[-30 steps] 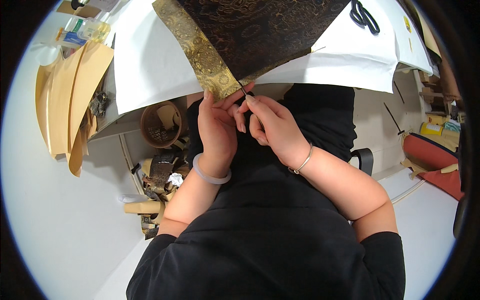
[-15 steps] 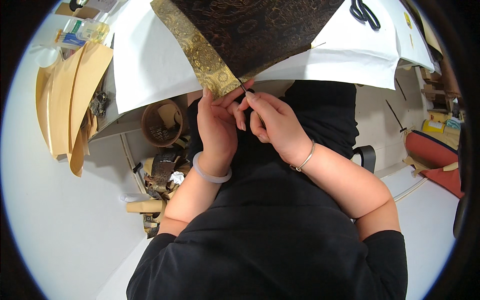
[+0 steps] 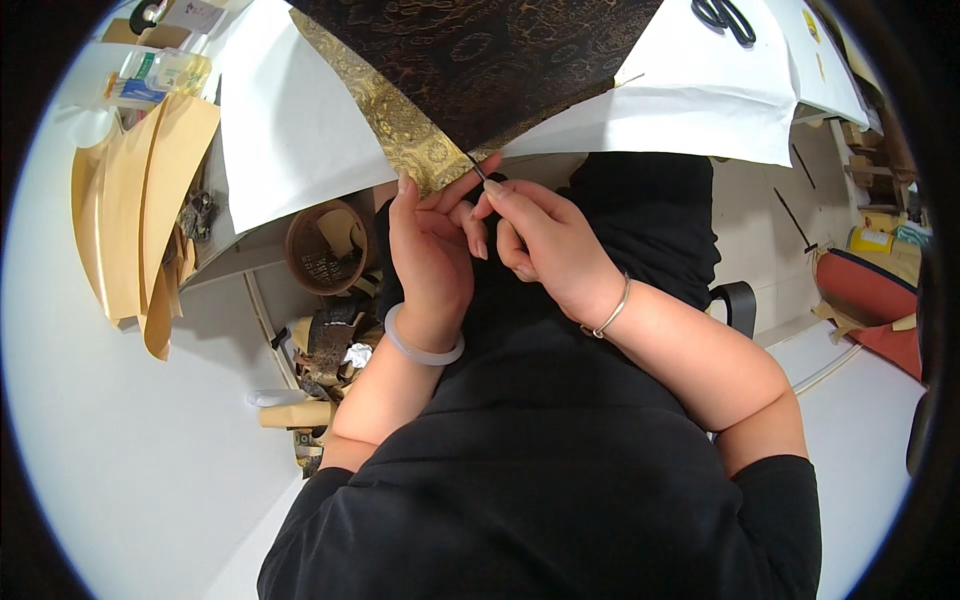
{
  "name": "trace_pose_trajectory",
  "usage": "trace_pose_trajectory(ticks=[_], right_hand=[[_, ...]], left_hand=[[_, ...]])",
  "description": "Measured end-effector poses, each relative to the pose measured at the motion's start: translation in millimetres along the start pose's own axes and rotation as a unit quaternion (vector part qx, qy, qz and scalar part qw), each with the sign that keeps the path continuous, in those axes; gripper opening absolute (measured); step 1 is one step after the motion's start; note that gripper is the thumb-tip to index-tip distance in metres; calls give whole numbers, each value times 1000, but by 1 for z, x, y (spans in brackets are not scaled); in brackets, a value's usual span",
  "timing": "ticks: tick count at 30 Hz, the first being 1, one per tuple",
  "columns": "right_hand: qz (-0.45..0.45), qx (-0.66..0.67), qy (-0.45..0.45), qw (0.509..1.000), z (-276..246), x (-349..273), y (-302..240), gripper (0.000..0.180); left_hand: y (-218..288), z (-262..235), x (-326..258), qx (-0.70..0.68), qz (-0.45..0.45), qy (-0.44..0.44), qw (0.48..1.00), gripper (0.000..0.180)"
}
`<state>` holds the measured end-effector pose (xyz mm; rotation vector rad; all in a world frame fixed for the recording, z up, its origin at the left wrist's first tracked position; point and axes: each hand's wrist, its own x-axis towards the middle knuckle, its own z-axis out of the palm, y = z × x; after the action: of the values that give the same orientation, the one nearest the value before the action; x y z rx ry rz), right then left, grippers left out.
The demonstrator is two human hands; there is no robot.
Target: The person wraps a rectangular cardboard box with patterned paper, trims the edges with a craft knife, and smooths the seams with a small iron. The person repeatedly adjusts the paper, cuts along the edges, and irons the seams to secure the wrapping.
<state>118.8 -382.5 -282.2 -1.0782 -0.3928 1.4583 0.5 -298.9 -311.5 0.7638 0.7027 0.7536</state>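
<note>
A dark brown patterned sheet of fabric [image 3: 490,60], with a gold patterned border [image 3: 400,135] along its left edge, hangs over the table's near edge, its corner toward me. My left hand [image 3: 432,235] holds that corner, thumb at the gold edge and a fingertip showing beyond it; part of the fingers is hidden beneath. Pinched in my right hand [image 3: 550,235] is a thin dark stick-like tool [image 3: 478,172]. Its tip meets the corner where gold and dark brown join. Most of the tool is hidden in my fist, so its kind is unclear.
White paper [image 3: 290,120] covers the table. Black-handled scissors [image 3: 725,20] lie at the far right. Tan sheets [image 3: 140,220] and plastic bottles [image 3: 165,70] sit at the left. Below the table stand a brown basket [image 3: 325,250] and a heap of scraps [image 3: 330,340].
The dark brown part has shifted left and now covers more of the gold border. Both hands stay at the corner, with the tool still at the seam.
</note>
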Motion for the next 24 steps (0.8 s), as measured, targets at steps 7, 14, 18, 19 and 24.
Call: trace_pose_trajectory(ticks=[7,14,18,19,24], right_hand=[[-2,2,-2,1000,0,0,2,33],[-12,10,-1,1000,0,0,4,31],[-6,12,3,1000,1,0,3,31],[-6,12,3,1000,1,0,3,30],[-3,11,1,1000,1,0,1,30]], left_hand=[[-2,-3,1,-9,3,-3,1000,71],[-3,-1,0,-15,4,0,1000,72],[-2,-2,-1,-8,5,-8,1000,72],[-2,-2,-1,-8,6,-8,1000,72],[0,1,-1,-6,7,1,1000,73]])
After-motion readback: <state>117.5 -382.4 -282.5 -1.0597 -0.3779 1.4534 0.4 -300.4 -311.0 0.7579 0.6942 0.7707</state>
